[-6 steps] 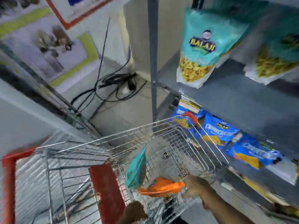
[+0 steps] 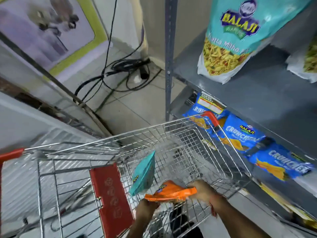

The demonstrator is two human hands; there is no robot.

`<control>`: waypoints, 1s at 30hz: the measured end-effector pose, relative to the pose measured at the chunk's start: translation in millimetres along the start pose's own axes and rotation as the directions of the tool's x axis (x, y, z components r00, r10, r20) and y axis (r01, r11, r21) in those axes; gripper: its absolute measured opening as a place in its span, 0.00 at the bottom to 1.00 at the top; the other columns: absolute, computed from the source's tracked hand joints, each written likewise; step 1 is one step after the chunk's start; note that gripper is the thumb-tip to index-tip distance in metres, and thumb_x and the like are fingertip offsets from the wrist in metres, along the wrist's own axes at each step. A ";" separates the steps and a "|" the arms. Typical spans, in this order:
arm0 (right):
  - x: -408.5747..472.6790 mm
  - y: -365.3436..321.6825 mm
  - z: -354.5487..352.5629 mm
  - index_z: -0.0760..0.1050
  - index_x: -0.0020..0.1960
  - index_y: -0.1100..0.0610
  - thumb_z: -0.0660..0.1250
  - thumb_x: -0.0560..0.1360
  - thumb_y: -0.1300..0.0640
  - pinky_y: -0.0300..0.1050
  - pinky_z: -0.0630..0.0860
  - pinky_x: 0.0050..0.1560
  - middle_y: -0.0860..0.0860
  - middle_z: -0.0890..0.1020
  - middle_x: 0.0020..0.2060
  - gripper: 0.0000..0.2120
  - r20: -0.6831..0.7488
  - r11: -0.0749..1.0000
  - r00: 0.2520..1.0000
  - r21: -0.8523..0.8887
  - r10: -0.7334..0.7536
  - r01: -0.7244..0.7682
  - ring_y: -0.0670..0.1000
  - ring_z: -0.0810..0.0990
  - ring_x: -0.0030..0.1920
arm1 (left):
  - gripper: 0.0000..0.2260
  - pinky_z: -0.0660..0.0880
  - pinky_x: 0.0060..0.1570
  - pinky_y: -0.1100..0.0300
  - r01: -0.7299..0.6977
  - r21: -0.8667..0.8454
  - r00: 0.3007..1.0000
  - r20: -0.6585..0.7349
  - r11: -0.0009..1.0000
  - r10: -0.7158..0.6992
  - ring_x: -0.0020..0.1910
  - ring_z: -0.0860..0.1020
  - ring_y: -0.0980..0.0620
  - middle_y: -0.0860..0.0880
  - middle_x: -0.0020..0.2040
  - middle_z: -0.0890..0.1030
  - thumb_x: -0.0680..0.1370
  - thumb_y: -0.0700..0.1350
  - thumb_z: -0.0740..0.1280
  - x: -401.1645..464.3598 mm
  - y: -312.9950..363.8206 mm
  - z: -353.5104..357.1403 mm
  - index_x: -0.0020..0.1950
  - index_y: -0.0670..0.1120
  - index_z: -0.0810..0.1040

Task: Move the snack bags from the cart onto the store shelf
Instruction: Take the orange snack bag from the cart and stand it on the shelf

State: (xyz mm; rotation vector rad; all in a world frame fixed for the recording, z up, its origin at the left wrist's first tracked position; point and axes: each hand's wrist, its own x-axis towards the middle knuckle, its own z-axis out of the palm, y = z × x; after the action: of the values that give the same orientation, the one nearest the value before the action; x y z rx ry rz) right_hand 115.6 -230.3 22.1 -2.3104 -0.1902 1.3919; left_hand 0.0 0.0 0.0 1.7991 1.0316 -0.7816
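Note:
An orange snack bag (image 2: 169,192) lies flat over the near end of the wire cart (image 2: 154,133). My right hand (image 2: 203,190) grips its right end and my left hand (image 2: 146,209) holds its left end from below. A teal snack bag (image 2: 143,174) stands on edge in the cart just left of the orange one. On the grey store shelf (image 2: 267,93) to the right a large teal Balaji bag (image 2: 228,42) stands upright, and part of another bag (image 2: 307,64) shows at the right edge. Blue Cruncheex bags (image 2: 243,136) lie on the lower shelf.
The shelf's grey upright post (image 2: 169,66) stands just beyond the cart's far corner. Black cables (image 2: 125,73) lie coiled on the tiled floor by the wall. The cart's red child-seat flap (image 2: 109,193) and red handle end (image 2: 10,154) are at the left.
Both hands have lifted the orange bag a little higher; my left hand has come up under its left end. The view has tilted closer to the shelf.

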 end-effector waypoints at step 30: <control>-315.5 -101.9 -162.4 0.80 0.44 0.57 0.67 0.74 0.62 0.30 0.73 0.31 0.46 0.82 0.31 0.04 -0.931 0.704 0.363 0.274 0.024 0.655 0.38 0.76 0.28 | 0.11 0.79 0.40 0.55 -0.927 -0.167 0.354 -0.095 0.336 0.930 0.32 0.80 0.53 0.46 0.33 0.83 0.69 0.50 0.73 -242.3 299.0 -119.9 0.29 0.48 0.78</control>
State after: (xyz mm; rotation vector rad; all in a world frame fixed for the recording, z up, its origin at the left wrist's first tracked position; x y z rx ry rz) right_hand 113.8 -291.5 386.2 -1.9033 0.1197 -0.1846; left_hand 165.6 -45.2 364.7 1.8059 -0.1055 0.0672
